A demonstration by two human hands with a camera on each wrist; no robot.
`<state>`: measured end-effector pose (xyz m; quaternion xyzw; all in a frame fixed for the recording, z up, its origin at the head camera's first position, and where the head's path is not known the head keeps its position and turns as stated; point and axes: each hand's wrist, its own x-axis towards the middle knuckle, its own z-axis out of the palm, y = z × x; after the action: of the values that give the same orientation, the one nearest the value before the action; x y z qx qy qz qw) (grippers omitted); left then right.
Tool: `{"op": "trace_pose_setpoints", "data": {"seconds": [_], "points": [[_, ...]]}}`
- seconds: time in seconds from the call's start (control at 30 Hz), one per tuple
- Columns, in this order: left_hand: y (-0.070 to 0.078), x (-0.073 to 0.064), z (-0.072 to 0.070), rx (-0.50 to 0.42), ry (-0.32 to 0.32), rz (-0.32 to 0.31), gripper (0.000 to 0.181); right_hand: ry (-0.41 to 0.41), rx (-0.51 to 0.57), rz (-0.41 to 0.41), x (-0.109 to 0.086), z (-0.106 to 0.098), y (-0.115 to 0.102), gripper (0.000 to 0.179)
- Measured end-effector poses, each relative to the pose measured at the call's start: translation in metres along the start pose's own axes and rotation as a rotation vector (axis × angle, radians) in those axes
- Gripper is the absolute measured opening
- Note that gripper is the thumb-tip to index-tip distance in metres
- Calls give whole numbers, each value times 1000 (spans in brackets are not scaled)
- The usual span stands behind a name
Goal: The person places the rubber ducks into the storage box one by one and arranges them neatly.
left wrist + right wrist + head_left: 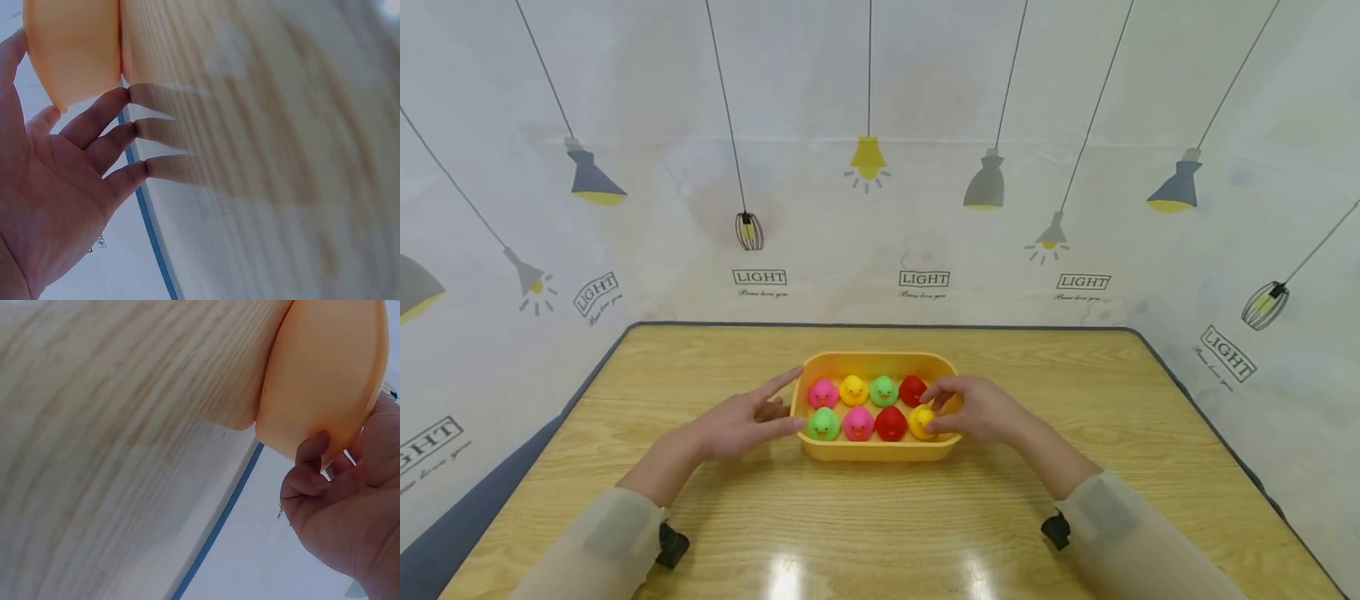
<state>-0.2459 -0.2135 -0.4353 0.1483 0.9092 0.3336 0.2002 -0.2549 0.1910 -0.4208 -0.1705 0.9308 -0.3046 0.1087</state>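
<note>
A yellow plastic tub stands on the table with several rubber ducks in two rows. My left hand is at its left end, thumb and index finger spread to the rim. In the left wrist view, the other fingertips of that hand rest on the wood. Over the right end, my right hand reaches in and pinches the yellow duck at the front right between thumb and fingers. The right wrist view shows this hand's outer fingers curled beside the tub's outer wall; the duck is hidden there.
Behind the pinched duck sits a red duck; another red duck is just left of it. Pink, green and yellow ducks fill the rest. A white lamp-printed sheet surrounds the wooden table at the back and sides.
</note>
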Motion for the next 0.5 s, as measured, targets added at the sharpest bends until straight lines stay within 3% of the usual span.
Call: {"op": "trace_pose_setpoints", "data": {"seconds": [0.27, 0.5], "points": [[-4, 0, -1, 7, 11, 9, 89, 54, 117, -12, -10, -13, 9, 44], [-7, 0, -3, -11, 11, 10, 91, 111, 92, -24, -24, -28, 11, 45]]}}
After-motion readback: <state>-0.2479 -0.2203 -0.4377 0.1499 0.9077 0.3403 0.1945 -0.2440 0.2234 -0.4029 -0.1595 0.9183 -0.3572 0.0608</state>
